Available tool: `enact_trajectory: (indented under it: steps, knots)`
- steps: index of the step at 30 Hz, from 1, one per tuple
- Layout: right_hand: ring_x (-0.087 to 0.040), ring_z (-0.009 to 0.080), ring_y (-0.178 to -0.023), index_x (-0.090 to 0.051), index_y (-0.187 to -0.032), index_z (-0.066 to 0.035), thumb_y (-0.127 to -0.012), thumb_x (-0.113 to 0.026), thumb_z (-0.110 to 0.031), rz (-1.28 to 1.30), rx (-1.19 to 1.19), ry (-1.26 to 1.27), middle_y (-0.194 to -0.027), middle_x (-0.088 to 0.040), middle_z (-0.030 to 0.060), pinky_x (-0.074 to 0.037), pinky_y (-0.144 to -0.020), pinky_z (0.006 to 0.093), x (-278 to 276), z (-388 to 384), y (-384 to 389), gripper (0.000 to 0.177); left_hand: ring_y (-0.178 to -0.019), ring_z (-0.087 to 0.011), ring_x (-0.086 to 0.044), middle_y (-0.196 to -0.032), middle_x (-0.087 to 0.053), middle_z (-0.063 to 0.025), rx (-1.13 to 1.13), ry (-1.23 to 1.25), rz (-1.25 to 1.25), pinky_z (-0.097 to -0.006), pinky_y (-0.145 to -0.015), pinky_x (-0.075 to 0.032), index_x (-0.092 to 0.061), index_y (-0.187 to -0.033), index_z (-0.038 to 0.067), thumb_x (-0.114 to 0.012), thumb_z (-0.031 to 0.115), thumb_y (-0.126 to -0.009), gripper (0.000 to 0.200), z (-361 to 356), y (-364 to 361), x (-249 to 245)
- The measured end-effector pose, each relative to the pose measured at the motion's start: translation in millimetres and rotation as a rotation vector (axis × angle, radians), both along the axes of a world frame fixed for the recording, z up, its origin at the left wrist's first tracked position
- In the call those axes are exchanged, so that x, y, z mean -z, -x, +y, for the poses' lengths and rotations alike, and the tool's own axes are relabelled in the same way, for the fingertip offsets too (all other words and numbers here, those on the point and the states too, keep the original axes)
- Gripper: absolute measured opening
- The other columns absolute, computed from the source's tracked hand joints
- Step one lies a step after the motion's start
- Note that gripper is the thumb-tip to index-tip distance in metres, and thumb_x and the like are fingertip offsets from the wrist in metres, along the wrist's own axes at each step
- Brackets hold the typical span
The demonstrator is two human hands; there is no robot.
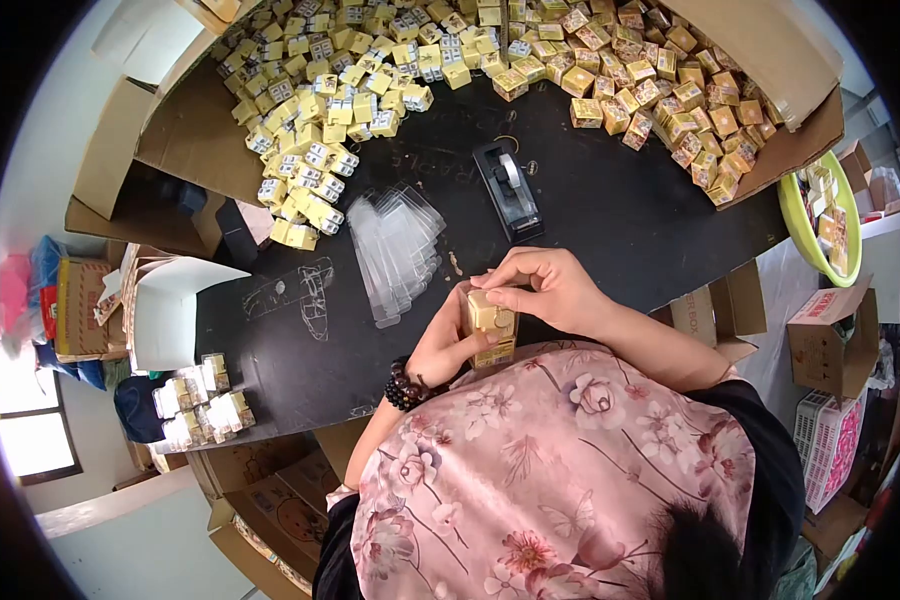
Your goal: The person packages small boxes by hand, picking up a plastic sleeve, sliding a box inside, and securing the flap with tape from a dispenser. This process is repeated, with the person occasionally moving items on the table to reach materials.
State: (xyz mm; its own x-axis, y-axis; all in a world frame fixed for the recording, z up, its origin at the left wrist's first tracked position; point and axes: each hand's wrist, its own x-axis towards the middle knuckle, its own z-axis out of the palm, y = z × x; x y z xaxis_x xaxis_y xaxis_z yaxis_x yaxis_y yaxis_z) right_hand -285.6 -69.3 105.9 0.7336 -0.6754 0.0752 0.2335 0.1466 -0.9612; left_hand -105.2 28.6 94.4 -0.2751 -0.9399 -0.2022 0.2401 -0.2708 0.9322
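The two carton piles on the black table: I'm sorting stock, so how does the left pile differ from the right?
Colour: the left pile is pale yellow and white, the right pile darker orange-tan. Spread: the left pile trails down toward the clear sleeves; the right pile banks against a cardboard flap. Shared: small loose cartons of like size, jumbled on the table; the left hand and right hand grip one such carton.

A black table [610, 220] carries a heap of pale yellow boxes [320, 110] along its far left edge and a heap of orange boxes [660, 80] along its far right edge. A tape dispenser [507, 188] stands near the middle, with clear plastic sleeves [395, 250] fanned out to its left. Wrapped packs [205, 405] sit at the near left corner.
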Motion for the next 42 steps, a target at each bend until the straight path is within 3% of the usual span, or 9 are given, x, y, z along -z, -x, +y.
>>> enact_trajectory:
  steps: [4, 10, 13, 16, 17, 20, 24, 35, 42]
  knots:
    - [-0.066, 0.0162, -0.094, -0.069, -0.1, 0.001, -0.089, -0.067, -0.004, 0.026, -0.073, -0.004, -0.094, -0.064, 0.008, -0.051, -0.085, 0.0273, 5, -9, 9, 0.012, -0.114, -0.0128, -0.049, -0.123, -0.049, -0.006, 0.057, -0.004, -0.027, -0.0304, -0.099, -0.041, -0.027, -0.141, 0.0, -0.062, 0.002, -0.088, 0.063, -2, -4, 3]
    - [-0.057, 0.0269, -0.12, -0.07, -0.109, -0.003, -0.091, -0.063, -0.003, 0.126, -0.107, 0.53, -0.117, -0.063, 0.0098, -0.045, -0.102, 0.0396, 0, -7, 18, 0.02, -0.115, -0.0167, -0.052, -0.129, -0.049, -0.0093, -0.052, -0.177, 0.445, -0.0329, -0.1, -0.042, -0.03, -0.141, 0.002, -0.051, 0.023, -0.097, 0.053, -6, 6, 2]
    - [-0.06, 0.0256, -0.114, -0.068, -0.11, -0.004, -0.091, -0.064, -0.007, 0.116, 0.027, 0.77, -0.116, -0.061, 0.0108, -0.048, -0.094, 0.0342, 14, -9, 22, 0.02, -0.108, -0.0173, -0.056, -0.121, -0.056, -0.0096, -0.166, -0.212, 0.303, -0.0325, -0.097, -0.044, -0.041, -0.135, 0.002, -0.043, 0.027, -0.098, 0.044, -21, 12, 10]
    - [-0.062, 0.0154, -0.088, -0.068, -0.103, -0.004, -0.091, -0.065, -0.009, 0.345, 0.557, 0.273, -0.106, -0.06, 0.0077, -0.05, -0.076, 0.0275, 37, -24, 18, 0.014, -0.099, -0.0173, -0.061, -0.109, -0.062, -0.009, -0.137, -0.107, 0.126, -0.0303, -0.09, -0.048, -0.043, -0.138, 0.002, -0.042, 0.024, -0.094, 0.049, -57, 6, 28]
    - [-0.051, 0.0058, -0.075, -0.067, -0.101, -0.004, -0.092, -0.065, -0.013, 0.429, 0.654, 0.301, -0.093, -0.058, -0.0015, -0.043, -0.063, 0.0214, 62, -42, 17, 0.012, -0.098, -0.018, -0.062, -0.108, -0.063, -0.0092, -0.141, -0.073, 0.043, -0.0317, -0.089, -0.049, -0.039, -0.143, 0.003, -0.044, 0.026, -0.093, 0.055, -71, 4, 36]
    - [-0.052, 0.0055, -0.074, -0.068, -0.099, -0.008, -0.091, -0.067, -0.015, 0.511, 0.327, -0.194, -0.085, -0.059, -0.0043, -0.044, -0.064, 0.0213, 63, -74, 15, 0.011, -0.097, -0.0176, -0.063, -0.107, -0.064, -0.009, -0.065, -0.117, 0.065, -0.0306, -0.088, -0.05, -0.04, -0.144, 0.003, -0.043, 0.024, -0.092, 0.056, -98, 2, 62]
    - [-0.056, 0.0061, -0.075, -0.068, -0.095, -0.009, -0.09, -0.067, -0.015, 0.21, 0.347, -0.61, -0.082, -0.062, -0.0033, -0.045, -0.068, 0.0207, 71, -78, 18, 0.008, -0.094, -0.0194, -0.065, -0.105, -0.065, -0.0091, -0.012, -0.214, 0.105, -0.0325, -0.085, -0.053, -0.037, -0.147, 0.007, -0.042, 0.026, -0.092, 0.058, -101, 1, 59]
    - [-0.06, 0.0089, -0.086, -0.065, -0.091, -0.002, -0.091, -0.065, -0.012, 0.262, 0.393, -0.316, -0.089, -0.065, 0.0013, -0.048, -0.079, 0.0227, 102, -37, 25, 0.01, -0.099, -0.0164, -0.061, -0.108, -0.064, -0.0097, -0.064, -0.232, 0.241, -0.0278, -0.089, -0.048, -0.042, -0.142, 0.004, -0.042, 0.02, -0.094, 0.051, -92, 5, 57]
    - [-0.054, 0.0051, -0.08, -0.068, -0.087, -0.005, -0.091, -0.066, -0.017, 0.263, 0.178, -0.396, -0.083, -0.063, -0.0023, -0.042, -0.073, 0.0217, 36, -17, 18, 0.013, -0.095, -0.0152, -0.058, -0.105, -0.062, -0.0126, -0.286, 0.364, -0.482, -0.0287, -0.084, -0.048, -0.048, -0.133, -0.002, -0.055, 0.011, -0.091, 0.044, -66, 12, 35]
